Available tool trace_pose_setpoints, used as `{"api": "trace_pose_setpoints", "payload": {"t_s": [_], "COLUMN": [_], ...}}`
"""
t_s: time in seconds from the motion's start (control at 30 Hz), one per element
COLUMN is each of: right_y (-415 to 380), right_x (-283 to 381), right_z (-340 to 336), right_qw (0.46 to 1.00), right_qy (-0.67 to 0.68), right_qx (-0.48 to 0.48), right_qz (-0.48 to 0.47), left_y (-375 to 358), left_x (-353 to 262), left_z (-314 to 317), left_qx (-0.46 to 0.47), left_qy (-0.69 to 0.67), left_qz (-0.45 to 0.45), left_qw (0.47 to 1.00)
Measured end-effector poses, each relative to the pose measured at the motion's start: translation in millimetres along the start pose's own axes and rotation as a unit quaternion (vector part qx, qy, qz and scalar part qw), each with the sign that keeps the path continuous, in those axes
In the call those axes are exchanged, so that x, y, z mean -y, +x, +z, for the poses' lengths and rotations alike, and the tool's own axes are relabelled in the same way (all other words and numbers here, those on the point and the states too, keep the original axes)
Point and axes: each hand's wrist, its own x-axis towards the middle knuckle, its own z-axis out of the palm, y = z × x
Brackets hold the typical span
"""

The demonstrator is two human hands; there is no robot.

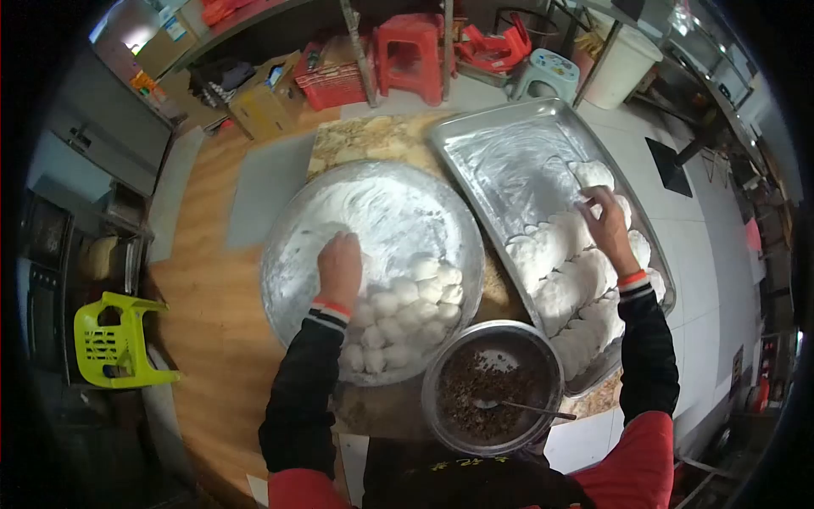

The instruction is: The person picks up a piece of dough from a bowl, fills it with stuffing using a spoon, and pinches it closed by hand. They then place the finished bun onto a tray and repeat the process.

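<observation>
My left hand [340, 270] is over the floured round metal tray [284, 220]. Its fingers are curled down toward the flour, and whatever they hold is hidden. Beside it, pale dough balls [405, 314] cover the tray's near right part. My right hand [609, 227] reaches over the rectangular metal tray [479, 140], its thumb and forefinger slightly apart at the near edge of the farthest filled dough piece [592, 175]. Rows of white, flour-dusted dough pieces [560, 297] overlap in that tray under and left of my right hand.
Close to my body stands a metal bowl [432, 399] of dark chopped filling [475, 386] with a spoon [530, 409] in it. A lime-green chair [110, 343] is at the left. Red stools [409, 55], a small pale stool [547, 72] and a white bin [623, 68] stand beyond the table.
</observation>
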Motion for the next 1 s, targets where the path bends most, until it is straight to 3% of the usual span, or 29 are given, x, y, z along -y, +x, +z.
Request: {"api": "trace_pose_setpoints", "payload": {"t_s": [0.03, 0.1, 0.17, 0.23, 0.3, 0.37, 0.5, 0.57, 0.6, 0.67, 0.77, 0.8, 0.9, 0.97, 1.0], "right_y": [-5.9, -18.3, -28.4, -37.5, -47.9, -57.6, -85.6, -99.8, -107.1, -120.2, -135.1, -136.4, -135.0, -134.1, -136.1], "right_x": [20.8, 66.2, 100.4, 134.0, 155.7, 173.5, 186.4, 189.5, 192.7, 201.7, 208.3, 208.5, 230.3, 245.6, 249.3], "right_z": [1.4, 4.7, 9.8, 9.9, 5.7, -6.7, -26.3, -24.3, -22.4, -23.9, -20.9, -17.1, -6.9, -6.4, -4.1], "right_qw": [0.998, 0.993, 0.987, 0.981, 0.975, 0.970, 0.962, 0.961, 0.958, 0.948, 0.943, 0.946, 0.960, 0.963, 0.961], "right_qy": [0.044, 0.087, 0.091, 0.106, 0.124, 0.131, 0.165, 0.161, 0.162, 0.144, 0.121, 0.146, 0.232, 0.221, 0.227], "right_qx": [0.023, 0.080, 0.114, 0.134, 0.152, 0.160, 0.215, 0.213, 0.220, 0.272, 0.299, 0.272, 0.156, 0.151, 0.152], "right_qz": [-0.036, -0.023, -0.072, -0.090, -0.103, -0.126, -0.038, -0.074, -0.088, -0.075, -0.075, -0.103, -0.030, -0.024, -0.048], "left_y": [-1.5, -9.8, -9.4, -7.1, -5.3, -11.1, -34.1, -40.9, -41.8, -45.3, -56.4, -66.7, -99.1, -125.8, -139.2], "left_x": [-5.3, -13.6, -59.3, -51.0, -57.3, -75.1, -79.0, -82.4, -84.9, -86.5, -68.7, -76.2, -102.0, -123.4, -136.4], "left_z": [-5.6, 3.1, -41.4, 40.6, 51.3, 3.8, -4.4, -0.5, -10.5, -30.2, -31.8, -54.1, -98.9, -100.5, -112.3], "left_qx": [0.038, -0.044, 0.126, 0.118, 0.129, 0.166, 0.054, 0.013, -0.016, -0.068, 0.028, 0.091, 0.154, 0.075, 0.056], "left_qy": [-0.008, -0.098, -0.207, -0.202, -0.203, -0.210, -0.342, -0.384, -0.421, -0.486, -0.653, -0.698, -0.573, -0.507, -0.467], "left_qz": [-0.008, 0.149, 0.106, 0.183, 0.179, 0.093, 0.087, 0.074, 0.018, -0.096, -0.083, -0.120, -0.035, 0.155, 0.172], "left_qw": [0.999, 0.983, 0.964, 0.955, 0.954, 0.959, 0.934, 0.920, 0.907, 0.866, 0.752, 0.700, 0.804, 0.844, 0.866]}}
